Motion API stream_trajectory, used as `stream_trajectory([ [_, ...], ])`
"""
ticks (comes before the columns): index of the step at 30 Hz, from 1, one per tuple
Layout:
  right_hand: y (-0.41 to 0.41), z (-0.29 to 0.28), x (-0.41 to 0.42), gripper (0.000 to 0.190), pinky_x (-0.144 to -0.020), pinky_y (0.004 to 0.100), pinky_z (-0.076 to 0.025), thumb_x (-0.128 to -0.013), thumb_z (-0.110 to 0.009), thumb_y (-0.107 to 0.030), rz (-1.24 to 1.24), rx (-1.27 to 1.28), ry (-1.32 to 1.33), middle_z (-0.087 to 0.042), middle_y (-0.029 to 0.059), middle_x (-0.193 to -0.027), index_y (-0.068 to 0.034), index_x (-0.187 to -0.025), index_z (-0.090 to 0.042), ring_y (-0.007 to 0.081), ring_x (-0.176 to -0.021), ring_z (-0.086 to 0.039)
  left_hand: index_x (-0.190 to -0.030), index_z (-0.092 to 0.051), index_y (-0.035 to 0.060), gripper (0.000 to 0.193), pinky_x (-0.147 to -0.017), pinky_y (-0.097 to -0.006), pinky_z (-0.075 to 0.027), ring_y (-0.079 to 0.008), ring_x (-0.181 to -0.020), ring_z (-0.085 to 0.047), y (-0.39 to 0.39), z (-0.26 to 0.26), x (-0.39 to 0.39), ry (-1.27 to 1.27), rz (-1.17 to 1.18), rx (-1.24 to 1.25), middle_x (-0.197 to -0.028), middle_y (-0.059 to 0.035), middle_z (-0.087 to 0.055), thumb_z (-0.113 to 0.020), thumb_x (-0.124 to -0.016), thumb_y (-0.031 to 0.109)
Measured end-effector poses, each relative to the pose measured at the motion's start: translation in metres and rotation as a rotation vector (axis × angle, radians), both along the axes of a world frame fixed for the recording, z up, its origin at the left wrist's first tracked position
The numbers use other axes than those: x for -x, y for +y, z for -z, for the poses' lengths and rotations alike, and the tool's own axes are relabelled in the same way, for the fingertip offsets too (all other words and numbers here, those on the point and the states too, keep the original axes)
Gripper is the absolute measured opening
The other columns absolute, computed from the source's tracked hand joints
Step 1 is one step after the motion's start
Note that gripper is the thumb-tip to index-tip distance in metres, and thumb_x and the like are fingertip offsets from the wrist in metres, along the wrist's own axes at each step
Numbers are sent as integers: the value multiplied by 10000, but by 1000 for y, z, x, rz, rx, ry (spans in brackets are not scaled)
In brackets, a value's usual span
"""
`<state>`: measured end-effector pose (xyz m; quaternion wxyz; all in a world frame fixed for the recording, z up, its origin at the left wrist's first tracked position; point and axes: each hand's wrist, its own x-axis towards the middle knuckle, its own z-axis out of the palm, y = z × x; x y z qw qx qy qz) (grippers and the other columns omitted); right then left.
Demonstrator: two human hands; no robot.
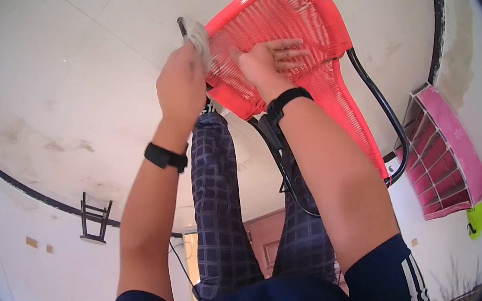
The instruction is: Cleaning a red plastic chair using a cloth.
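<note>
A red woven-cord chair (318, 76) with a black tubular metal frame (373, 82) is tilted in front of me. My left hand (181, 78) grips a greyish-white cloth (198, 42) at the chair's left edge, close to a black tube end of the frame. Against the red weave lies my right hand (272, 59), its fingers spread and pointing right, with nothing seen in it. Its palm side is hidden.
My legs in checked trousers stand below the chair. Pale floor (76, 80) with dark stains surrounds it. A small dark stool (94, 217) is by the left wall, a pink shelf unit (446, 151) by the right wall. Behind my legs is a reddish door (268, 238).
</note>
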<state>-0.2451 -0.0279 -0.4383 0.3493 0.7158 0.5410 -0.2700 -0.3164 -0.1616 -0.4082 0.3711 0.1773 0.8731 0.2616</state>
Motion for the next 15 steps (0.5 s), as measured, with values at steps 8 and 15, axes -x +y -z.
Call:
stream_trajectory([
  [8, -1, -4, 0, 1444, -1182, 655, -119, -702, -832, -592, 34, 60, 29, 194, 387, -1559, 63, -1523, 160, 588, -1456, 95, -1303, -648, 180, 443, -766, -388, -555, -329, -875, -643, -33, -31, -26, 289, 525, 140, -1204, -173, -644, -620, -868, 99],
  [15, 18, -8, -15, 1595, -1112, 753, -57, -626, -836, -659, -28, 286, 270, 309, 426, -1493, 66, -1449, 322, 645, -1407, 165, -1377, -570, 95, 541, -733, -388, -552, -289, -823, -709, 36, -87, 22, 107, 139, -94, -916, -160, -708, -639, -842, 55],
])
